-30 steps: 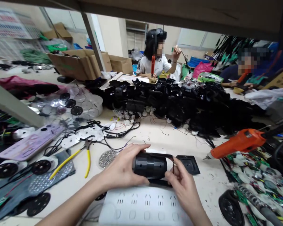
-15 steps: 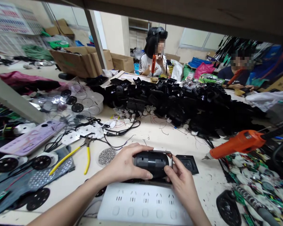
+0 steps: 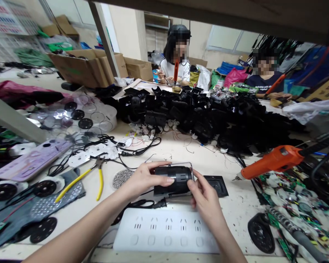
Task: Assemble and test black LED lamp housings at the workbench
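A black cylindrical plastic housing [image 3: 178,179] lies on its side between my hands, just behind the white power strip [image 3: 167,232]. Wrapped over its left end is my left hand [image 3: 142,182], the thumb stretched along the front face. My right hand [image 3: 204,191] pinches the right end, where a thin clear rim shows. What sits inside the housing is hidden. A black plug with its cord [image 3: 160,203] lies below the housing. Right of it, partly behind my right hand, is a flat black square part [image 3: 216,185]. A dish of small screws [image 3: 122,178] stands beside my left wrist.
Yellow-handled pliers [image 3: 100,179] and a purple phone-like case [image 3: 31,160] lie at left. An orange electric screwdriver [image 3: 272,162] hangs at right above loose circuit boards [image 3: 298,204]. Black plastic parts [image 3: 186,113] are heaped across the back. Two people [image 3: 178,54] sit beyond.
The housing has been rolled in my hands, so a slotted side now faces me. It sits slightly further from the power strip, and the plug beneath has come into view.
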{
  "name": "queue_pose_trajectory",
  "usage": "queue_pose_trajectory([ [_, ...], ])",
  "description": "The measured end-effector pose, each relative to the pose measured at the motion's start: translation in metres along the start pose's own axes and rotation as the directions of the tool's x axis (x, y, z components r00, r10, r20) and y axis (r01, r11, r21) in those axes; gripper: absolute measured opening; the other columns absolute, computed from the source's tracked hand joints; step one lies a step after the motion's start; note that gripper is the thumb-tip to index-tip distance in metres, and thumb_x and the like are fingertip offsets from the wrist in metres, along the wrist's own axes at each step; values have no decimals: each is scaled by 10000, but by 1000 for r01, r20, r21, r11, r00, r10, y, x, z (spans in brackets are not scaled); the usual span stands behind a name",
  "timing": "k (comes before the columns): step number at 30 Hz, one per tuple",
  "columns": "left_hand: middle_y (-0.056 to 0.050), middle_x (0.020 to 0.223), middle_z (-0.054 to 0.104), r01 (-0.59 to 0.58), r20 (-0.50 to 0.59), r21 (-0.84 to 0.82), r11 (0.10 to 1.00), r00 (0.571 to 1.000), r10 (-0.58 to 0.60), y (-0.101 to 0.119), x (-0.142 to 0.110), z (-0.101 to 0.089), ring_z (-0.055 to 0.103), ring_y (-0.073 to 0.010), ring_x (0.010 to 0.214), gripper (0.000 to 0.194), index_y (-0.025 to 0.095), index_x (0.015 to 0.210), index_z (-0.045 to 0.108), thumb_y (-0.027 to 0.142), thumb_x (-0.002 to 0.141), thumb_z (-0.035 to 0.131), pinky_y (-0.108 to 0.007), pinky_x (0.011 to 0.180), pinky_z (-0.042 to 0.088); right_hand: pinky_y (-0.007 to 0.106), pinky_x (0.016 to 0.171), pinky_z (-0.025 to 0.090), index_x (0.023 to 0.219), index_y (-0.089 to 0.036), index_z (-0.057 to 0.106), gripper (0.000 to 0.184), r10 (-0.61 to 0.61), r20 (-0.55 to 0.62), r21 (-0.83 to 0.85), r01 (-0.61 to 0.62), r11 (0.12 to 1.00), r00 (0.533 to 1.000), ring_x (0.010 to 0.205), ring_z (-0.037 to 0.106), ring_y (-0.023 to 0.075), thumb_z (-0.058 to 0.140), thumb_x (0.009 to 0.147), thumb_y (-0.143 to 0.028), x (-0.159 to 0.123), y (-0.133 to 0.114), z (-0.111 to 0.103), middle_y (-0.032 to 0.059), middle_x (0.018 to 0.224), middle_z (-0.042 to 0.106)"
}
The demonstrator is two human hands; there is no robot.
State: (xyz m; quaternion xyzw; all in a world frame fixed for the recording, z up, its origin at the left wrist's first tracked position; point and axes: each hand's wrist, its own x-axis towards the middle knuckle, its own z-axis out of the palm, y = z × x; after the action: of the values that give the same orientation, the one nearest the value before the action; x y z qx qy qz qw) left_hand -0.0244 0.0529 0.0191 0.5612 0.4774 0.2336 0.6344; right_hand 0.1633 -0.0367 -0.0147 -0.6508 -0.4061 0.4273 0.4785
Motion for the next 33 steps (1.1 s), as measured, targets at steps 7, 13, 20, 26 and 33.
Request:
queue_pose_trajectory([
  [7, -61, 1148, 716, -15, -46, -33, 999, 999, 13, -5, 1, -1, 616, -302, 1133, 626, 197, 1149, 689, 374, 564, 825, -421, 1039, 421, 224, 453, 461, 1363, -201, 496, 678, -21, 23, 94, 18, 995, 1000, 475, 476, 79, 683, 767, -464, 0, 1, 3, -79, 684, 418],
  [13, -71, 1128, 723, -10, -46, -66, 998, 999, 7, -1, 1, 1, 615, -305, 1125, 618, 169, 1127, 694, 355, 550, 817, -405, 1028, 420, 231, 481, 482, 1379, -221, 476, 700, -37, 35, 92, 34, 995, 999, 509, 489, 81, 700, 761, -461, -1, 6, -1, -66, 730, 431],
  [20, -90, 1125, 721, -2, -34, -110, 994, 999, -2, -4, -1, 4, 622, -303, 1107, 622, 152, 1125, 688, 384, 563, 816, -392, 980, 448, 237, 406, 439, 1360, -186, 477, 657, -42, 3, -14, 42, 999, 999, 422, 466, 92, 608, 809, -521, -3, 9, 0, -87, 632, 403],
  [26, -119, 1136, 713, 50, -23, -148, 988, 998, -54, -4, 2, 5, 629, -318, 1085, 681, 137, 1165, 666, 389, 551, 819, -393, 921, 470, 268, 583, 524, 1414, -190, 429, 867, -134, 9, -244, 132, 961, 991, 590, 550, 138, 782, 634, -326, -9, -1, 1, -34, 725, 573],
  [33, -123, 1110, 724, 58, -26, -178, 982, 998, -63, -2, 3, 6, 646, -329, 1052, 650, 144, 1164, 670, 392, 576, 797, -396, 882, 492, 310, 611, 550, 1407, -162, 434, 734, -301, -9, -332, 281, 901, 954, 600, 562, 159, 701, 745, -334, -4, 11, 3, 51, 865, 651],
])
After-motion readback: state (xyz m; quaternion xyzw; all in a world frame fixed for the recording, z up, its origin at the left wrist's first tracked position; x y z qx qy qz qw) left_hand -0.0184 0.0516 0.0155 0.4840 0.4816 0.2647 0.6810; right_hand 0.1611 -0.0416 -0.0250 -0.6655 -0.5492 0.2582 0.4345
